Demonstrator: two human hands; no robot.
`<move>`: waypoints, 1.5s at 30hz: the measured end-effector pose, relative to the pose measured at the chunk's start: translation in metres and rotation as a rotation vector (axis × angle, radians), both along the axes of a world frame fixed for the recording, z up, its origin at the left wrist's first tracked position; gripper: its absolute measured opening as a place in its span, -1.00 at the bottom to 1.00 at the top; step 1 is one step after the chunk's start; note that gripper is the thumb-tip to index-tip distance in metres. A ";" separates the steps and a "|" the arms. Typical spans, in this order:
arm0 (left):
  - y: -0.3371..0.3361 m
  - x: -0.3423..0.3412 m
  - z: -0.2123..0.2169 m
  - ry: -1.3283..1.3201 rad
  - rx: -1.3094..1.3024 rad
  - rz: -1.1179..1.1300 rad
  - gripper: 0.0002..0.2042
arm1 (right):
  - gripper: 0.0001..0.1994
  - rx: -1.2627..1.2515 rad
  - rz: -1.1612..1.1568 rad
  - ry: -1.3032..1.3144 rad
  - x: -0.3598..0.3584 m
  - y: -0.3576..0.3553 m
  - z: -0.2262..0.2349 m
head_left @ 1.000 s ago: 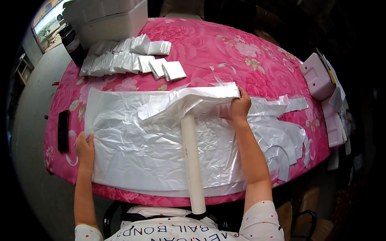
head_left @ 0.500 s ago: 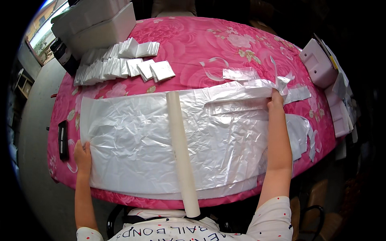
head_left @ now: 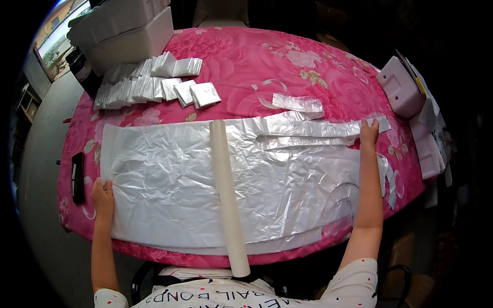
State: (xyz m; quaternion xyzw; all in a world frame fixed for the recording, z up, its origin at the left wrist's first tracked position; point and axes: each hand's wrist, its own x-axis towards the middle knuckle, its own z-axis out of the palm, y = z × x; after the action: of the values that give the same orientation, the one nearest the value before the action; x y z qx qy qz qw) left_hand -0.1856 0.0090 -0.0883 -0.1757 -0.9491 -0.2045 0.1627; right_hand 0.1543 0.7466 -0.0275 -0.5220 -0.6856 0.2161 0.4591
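Note:
A translucent white plastic bag (head_left: pixel 159 174) lies spread flat and crinkled across the near half of the table, apparently over other sheets of the same film. My left hand (head_left: pixel 103 199) pinches its left edge. At the far right, my right hand (head_left: pixel 368 134) grips one of the bag's long handle strips (head_left: pixel 313 126), stretched out straight; the fingertips are partly hidden. A second strip (head_left: pixel 308 142) runs just nearer to me. Across the bag's middle rests a long cream-coloured tube (head_left: pixel 228 200), its near end reaching past the table edge toward my lap.
Rows of folded plastic bags (head_left: pixel 133 87) stand at the far left, before a white foam box (head_left: pixel 128 41) and a dark jar (head_left: pixel 82 71). A black oblong object (head_left: pixel 77 177) lies by the left edge. Pale foam containers (head_left: pixel 400 84) stand at the right on the pink floral tablecloth (head_left: pixel 231 61).
My right hand has moved right and slightly nearer, pulling the bunched handle strip out flat. My left hand stays at the left edge.

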 end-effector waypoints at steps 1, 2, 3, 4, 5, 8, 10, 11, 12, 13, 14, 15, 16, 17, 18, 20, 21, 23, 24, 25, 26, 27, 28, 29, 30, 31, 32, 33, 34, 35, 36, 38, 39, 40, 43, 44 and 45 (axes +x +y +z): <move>0.001 0.001 0.003 0.006 0.008 -0.018 -0.67 | -0.45 0.065 0.115 -0.053 -0.011 -0.019 -0.001; 0.002 0.003 0.005 0.011 0.014 -0.032 -0.70 | -0.51 -0.016 0.329 0.024 -0.028 -0.051 -0.006; 0.002 0.007 0.010 0.031 0.010 -0.035 -0.72 | -0.56 -0.123 0.457 -0.105 -0.045 -0.104 0.002; 0.004 0.010 0.013 0.049 0.010 -0.043 -0.74 | -0.57 -0.178 0.621 -0.115 -0.056 -0.162 0.015; 0.008 0.011 0.015 0.067 0.013 -0.058 -0.76 | -0.56 -0.269 0.777 -0.114 -0.061 -0.207 0.022; 0.011 0.010 0.016 0.059 0.056 -0.086 -0.77 | -0.57 -0.139 1.063 -0.378 -0.069 -0.305 0.036; 0.011 0.012 0.018 -0.002 0.048 -0.057 -0.76 | -0.64 0.074 1.110 -0.477 -0.082 -0.327 0.037; 0.012 0.012 0.019 -0.031 0.046 -0.051 -0.75 | -0.67 0.129 1.088 -0.501 -0.091 -0.326 0.038; 0.011 0.010 0.016 0.001 0.026 -0.038 -0.74 | -0.71 0.185 1.018 -0.481 -0.101 -0.317 0.036; 0.008 0.009 0.011 0.034 0.007 -0.022 -0.73 | -0.75 0.243 0.950 -0.460 -0.113 -0.302 0.031; 0.006 0.008 0.008 0.067 -0.009 -0.005 -0.72 | -0.77 0.304 0.848 -0.495 -0.124 -0.282 0.023; 0.006 0.008 0.007 0.044 -0.006 0.000 -0.71 | -0.78 0.366 0.745 -0.530 -0.130 -0.256 0.013; 0.006 0.008 0.007 0.023 -0.002 0.007 -0.70 | -0.76 0.332 0.683 -0.574 -0.134 -0.234 0.005; 0.007 0.007 0.006 0.001 0.005 0.012 -0.69 | -0.74 0.301 0.617 -0.618 -0.135 -0.210 -0.001; 0.010 0.006 0.002 0.016 0.014 0.000 -0.68 | -0.69 0.298 0.635 -0.694 -0.134 -0.186 -0.004; 0.009 0.007 0.001 0.055 -0.006 -0.013 -0.68 | -0.55 0.165 0.688 -0.751 -0.133 -0.153 -0.013; 0.010 0.009 0.003 0.050 0.003 -0.009 -0.68 | -0.51 0.164 0.632 -0.799 -0.131 -0.144 -0.016; 0.009 0.013 0.007 0.038 0.014 -0.002 -0.68 | -0.45 0.156 0.524 -0.894 -0.130 -0.139 -0.015; 0.009 0.013 0.008 0.024 0.007 0.002 -0.67 | -0.36 0.112 0.483 -0.951 -0.126 -0.125 -0.017; 0.011 0.013 0.009 0.010 0.003 0.002 -0.67 | -0.30 0.106 0.387 -0.982 -0.120 -0.110 -0.018; 0.009 0.013 0.010 -0.001 -0.005 0.010 -0.67 | -0.26 -0.013 0.313 -0.976 -0.118 -0.104 -0.010; 0.007 0.013 0.009 -0.001 -0.002 0.016 -0.66 | -0.24 -0.168 0.226 -1.042 -0.114 -0.096 0.000; 0.006 0.012 0.006 0.000 0.006 0.018 -0.66 | -0.22 -0.161 0.103 -1.033 -0.102 -0.083 -0.001; 0.004 0.011 0.004 -0.001 0.007 0.022 -0.66 | -0.20 -0.171 -0.039 -0.970 -0.094 -0.077 -0.003; 0.004 0.011 0.004 0.004 0.003 0.021 -0.65 | -0.18 -0.186 -0.167 -0.951 -0.085 -0.071 0.000; 0.003 0.011 0.004 0.004 -0.005 0.013 -0.65 | -0.18 -0.195 -0.177 -0.922 -0.078 -0.064 -0.001; 0.004 0.011 0.004 0.004 -0.011 0.005 -0.64 | -0.18 -0.203 -0.188 -0.894 -0.071 -0.059 -0.001; 0.005 0.010 0.003 0.014 -0.009 -0.003 -0.64 | -0.18 -0.211 -0.202 -0.866 -0.065 -0.056 -0.004; 0.004 0.009 0.003 0.022 -0.013 -0.008 -0.64 | -0.24 -0.072 -0.027 -0.803 -0.063 -0.065 -0.008; 0.002 0.010 0.003 0.028 -0.019 -0.011 -0.63 | -0.29 0.018 0.157 -0.711 -0.065 -0.088 -0.009; 0.002 0.010 0.003 0.014 -0.021 -0.007 -0.64 | -0.33 0.106 0.334 -0.612 -0.067 -0.118 -0.009; 0.005 0.011 0.005 -0.014 -0.028 0.000 -0.64 | -0.39 -0.010 0.687 -0.394 -0.066 -0.192 -0.005; 0.005 0.011 0.009 -0.028 -0.029 0.004 -0.63 | -0.39 -0.023 0.800 -0.404 -0.064 -0.234 0.001; 0.004 0.012 0.013 -0.043 -0.033 0.010 -0.63 | -0.37 -0.063 0.923 -0.392 -0.061 -0.276 0.014; 0.009 0.014 0.026 -0.086 -0.018 -0.014 -0.63 | -0.23 0.013 1.171 -0.448 -0.052 -0.361 0.035; 0.012 0.012 0.029 -0.096 -0.002 -0.030 -0.62 | -0.09 0.009 1.211 -0.521 -0.053 -0.379 0.038; 0.010 0.008 0.031 -0.047 -0.015 -0.034 -0.62 | -0.04 0.005 1.193 -0.584 -0.055 -0.395 0.043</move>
State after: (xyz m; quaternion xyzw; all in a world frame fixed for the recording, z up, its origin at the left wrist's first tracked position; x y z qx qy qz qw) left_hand -0.1772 0.0187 -0.0572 -0.1881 -0.9511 -0.2041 0.1355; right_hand 0.0991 0.3519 0.0156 -0.0890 -0.9538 0.2811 0.0574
